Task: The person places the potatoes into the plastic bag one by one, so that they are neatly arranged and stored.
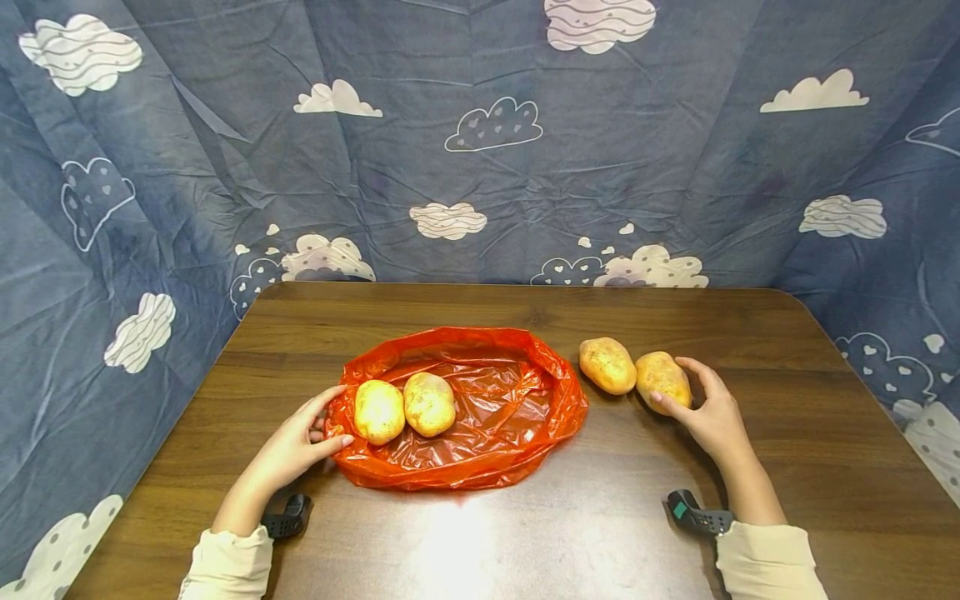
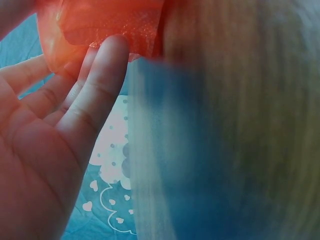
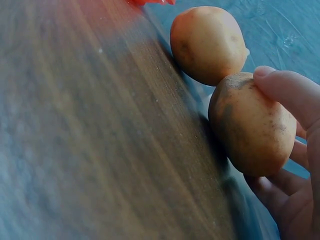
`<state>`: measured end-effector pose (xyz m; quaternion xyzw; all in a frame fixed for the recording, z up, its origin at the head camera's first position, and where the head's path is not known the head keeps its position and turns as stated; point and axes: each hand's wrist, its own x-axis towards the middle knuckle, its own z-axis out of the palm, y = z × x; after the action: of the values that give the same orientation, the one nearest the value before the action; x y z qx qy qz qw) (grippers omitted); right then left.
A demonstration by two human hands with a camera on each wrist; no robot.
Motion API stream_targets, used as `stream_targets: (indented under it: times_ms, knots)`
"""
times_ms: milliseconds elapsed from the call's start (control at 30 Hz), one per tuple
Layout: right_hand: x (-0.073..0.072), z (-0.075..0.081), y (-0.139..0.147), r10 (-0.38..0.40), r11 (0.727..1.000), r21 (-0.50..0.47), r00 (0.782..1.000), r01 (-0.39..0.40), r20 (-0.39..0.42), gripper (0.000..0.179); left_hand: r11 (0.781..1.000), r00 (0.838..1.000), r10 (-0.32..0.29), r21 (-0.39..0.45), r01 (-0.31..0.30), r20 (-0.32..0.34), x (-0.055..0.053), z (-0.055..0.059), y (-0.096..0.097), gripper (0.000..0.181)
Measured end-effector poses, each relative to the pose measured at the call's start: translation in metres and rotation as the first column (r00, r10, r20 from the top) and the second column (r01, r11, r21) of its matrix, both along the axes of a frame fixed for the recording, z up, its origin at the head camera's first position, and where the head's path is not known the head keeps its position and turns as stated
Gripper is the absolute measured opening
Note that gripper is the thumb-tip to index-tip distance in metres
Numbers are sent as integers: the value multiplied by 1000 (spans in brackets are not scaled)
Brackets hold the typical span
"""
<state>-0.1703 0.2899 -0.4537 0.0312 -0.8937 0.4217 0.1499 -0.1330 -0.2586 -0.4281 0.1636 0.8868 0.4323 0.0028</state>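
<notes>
Creased blue-grey cloth (image 1: pixel 390 183) hangs behind and along both sides of the worktop (image 1: pixel 810 400), printed with pale clouds (image 1: pixel 600 23), some only outlined, and small hearts (image 1: pixel 933 342). The worktop is brown, wood-grained, round-cornered at the far edge; white glare (image 1: pixel 452 542) lies near its front.

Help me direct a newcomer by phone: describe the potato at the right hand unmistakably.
On the brown table, find the red bag. To its right lies a loose potato; farther right sits the held potato, the only one the right hand grips.
</notes>
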Motion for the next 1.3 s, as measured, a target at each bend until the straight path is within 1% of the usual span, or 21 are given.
stream_targets:
  times_ms: [167, 600, 800, 933, 1067, 1167, 1300]
  knots:
    - [0, -1, 0, -12, 1000, -21, 1000, 12, -22, 63, 1000, 1000, 0, -9, 0, -2, 0, 0, 0, 66]
    - [0, 4, -4, -80, 995, -73, 988, 71, -132, 62, 1000, 1000, 0, -12, 0, -4, 0, 0, 0, 66]
    - [0, 9, -8, -92, 991, -106, 985, 77, -146, 64, 1000, 1000, 0, -14, 0, -2, 0, 0, 0, 66]
    - [1, 13, -14, -85, 987, -150, 983, 60, -165, 64, 1000, 1000, -1, -18, 1, -2, -1, -1, 0, 66]
    - [1, 18, -22, -59, 977, -211, 977, 15, -204, 63, 1000, 1000, -3, -15, 3, -7, -1, -1, 0, 66]
    - [3, 23, -29, -39, 974, -224, 974, -12, -223, 64, 1000, 1000, -6, -6, 6, -10, -1, -1, 0, 66]
    - [7, 30, -37, -14, 977, -210, 974, -35, -225, 66, 1000, 1000, -5, -5, 5, -6, -1, -1, 0, 66]
